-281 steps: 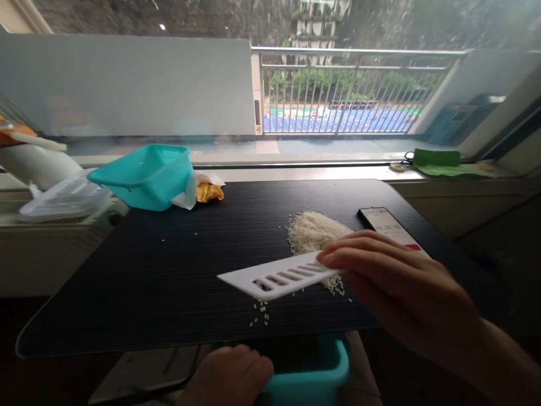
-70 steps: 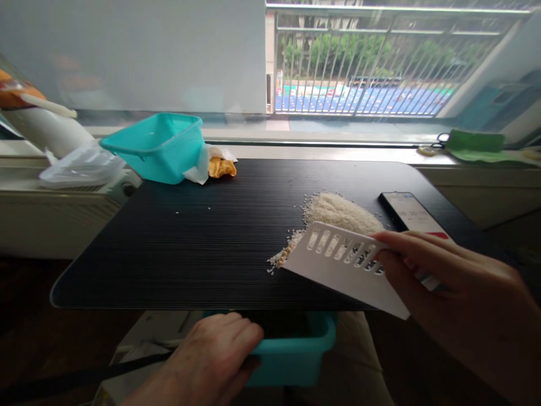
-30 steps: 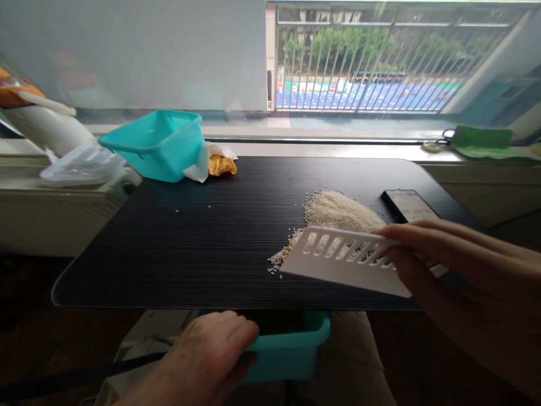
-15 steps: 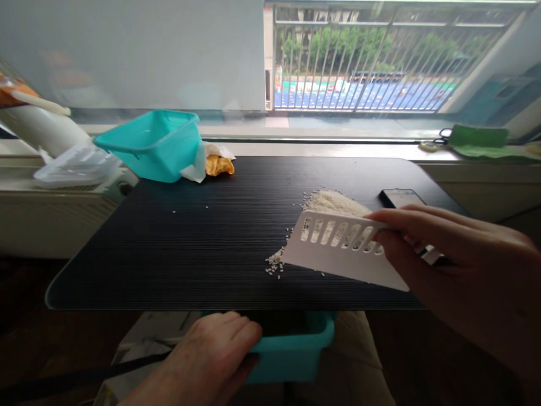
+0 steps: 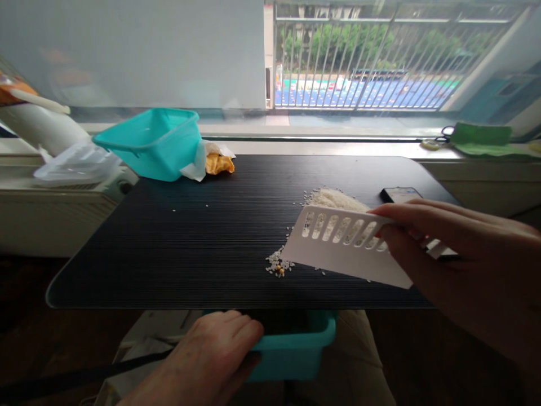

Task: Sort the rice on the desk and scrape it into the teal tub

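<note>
My right hand (image 5: 426,237) pinches the right end of a flat white slotted scraper (image 5: 342,251), tilted over the black table. Behind the scraper lies a heap of white rice (image 5: 333,198), partly seen through the slots. By its lower left corner is a small scatter of rice grains (image 5: 274,260) with a couple of yellow kernels (image 5: 280,270) among them. Below the front table edge, my left hand (image 5: 224,344) is closed on the rim of a turquoise bin (image 5: 291,355). The bin's inside is dark, and the table covers its far side.
A second turquoise bin (image 5: 163,152) stands at the table's back left, beside a crumpled orange-and-white wrapper (image 5: 218,162). A phone (image 5: 399,195) lies behind my right hand. Scissors (image 5: 446,135) and a green cloth (image 5: 482,138) are on the windowsill. The table (image 5: 139,254) has rounded corners.
The scraper has lifted slightly and tipped. More rice grains and the yellow kernels now show at its lower left corner. My left hand and the bin have hardly moved.
</note>
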Demonstrator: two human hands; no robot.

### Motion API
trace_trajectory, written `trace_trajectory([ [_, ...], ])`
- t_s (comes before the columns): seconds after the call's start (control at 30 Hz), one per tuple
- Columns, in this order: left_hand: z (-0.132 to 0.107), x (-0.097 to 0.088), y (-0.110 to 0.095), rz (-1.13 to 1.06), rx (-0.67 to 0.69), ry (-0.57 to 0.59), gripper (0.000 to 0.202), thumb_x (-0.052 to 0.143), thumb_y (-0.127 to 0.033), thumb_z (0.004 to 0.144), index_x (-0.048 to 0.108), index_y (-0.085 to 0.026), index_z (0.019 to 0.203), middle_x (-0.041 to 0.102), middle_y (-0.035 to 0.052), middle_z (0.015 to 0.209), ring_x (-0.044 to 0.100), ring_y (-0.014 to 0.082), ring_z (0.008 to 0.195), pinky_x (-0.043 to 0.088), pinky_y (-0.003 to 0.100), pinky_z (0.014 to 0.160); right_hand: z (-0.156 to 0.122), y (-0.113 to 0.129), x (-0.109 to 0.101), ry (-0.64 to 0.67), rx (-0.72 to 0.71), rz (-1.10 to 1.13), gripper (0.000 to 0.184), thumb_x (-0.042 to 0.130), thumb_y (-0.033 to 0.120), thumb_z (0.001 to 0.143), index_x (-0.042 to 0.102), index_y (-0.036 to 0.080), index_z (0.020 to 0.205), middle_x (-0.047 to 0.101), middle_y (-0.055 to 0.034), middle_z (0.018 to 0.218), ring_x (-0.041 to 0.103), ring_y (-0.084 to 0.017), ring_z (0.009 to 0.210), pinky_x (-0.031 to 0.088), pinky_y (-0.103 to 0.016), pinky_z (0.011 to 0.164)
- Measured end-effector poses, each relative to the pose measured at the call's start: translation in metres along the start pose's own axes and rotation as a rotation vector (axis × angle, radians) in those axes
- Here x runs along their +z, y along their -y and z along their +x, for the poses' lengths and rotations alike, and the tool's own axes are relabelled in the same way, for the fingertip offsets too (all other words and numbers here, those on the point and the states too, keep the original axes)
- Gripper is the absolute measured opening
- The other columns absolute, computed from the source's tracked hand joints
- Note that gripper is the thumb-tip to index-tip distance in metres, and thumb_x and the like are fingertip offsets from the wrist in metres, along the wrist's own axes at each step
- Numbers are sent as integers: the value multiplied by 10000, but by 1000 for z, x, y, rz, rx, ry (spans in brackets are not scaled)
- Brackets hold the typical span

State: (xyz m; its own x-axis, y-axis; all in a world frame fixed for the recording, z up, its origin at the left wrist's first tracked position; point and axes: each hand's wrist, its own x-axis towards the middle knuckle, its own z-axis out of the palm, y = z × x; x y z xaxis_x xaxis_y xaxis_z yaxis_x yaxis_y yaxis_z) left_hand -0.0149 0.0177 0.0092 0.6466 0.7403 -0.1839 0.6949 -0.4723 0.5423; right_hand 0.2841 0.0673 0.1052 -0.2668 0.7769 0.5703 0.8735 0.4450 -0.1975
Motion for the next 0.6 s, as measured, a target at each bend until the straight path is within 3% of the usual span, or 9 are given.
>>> trace_trajectory([
  [0.4, 1, -2, -2, -34, -28, -2, 211, 603, -53, 862, 551, -254, 901, 611, -49, 885, 574, 153, 780, 368, 268, 705, -5, 2, 2, 67, -21, 42, 193, 570, 192, 883, 674, 291, 1013, 733, 22, 902, 651, -145, 602, 493, -267, 553],
  [0.6, 0, -3, -3, -38, -27, 8, 220, 594, -43, 869, 538, -253, 902, 607, -48, 893, 570, 155, 793, 355, 272, 709, -11, -1, 0, 55, 1, 33, 218, 546, 198, 892, 664, 306, 1040, 743, 12, 978, 692, -172, 691, 531, -283, 639],
])
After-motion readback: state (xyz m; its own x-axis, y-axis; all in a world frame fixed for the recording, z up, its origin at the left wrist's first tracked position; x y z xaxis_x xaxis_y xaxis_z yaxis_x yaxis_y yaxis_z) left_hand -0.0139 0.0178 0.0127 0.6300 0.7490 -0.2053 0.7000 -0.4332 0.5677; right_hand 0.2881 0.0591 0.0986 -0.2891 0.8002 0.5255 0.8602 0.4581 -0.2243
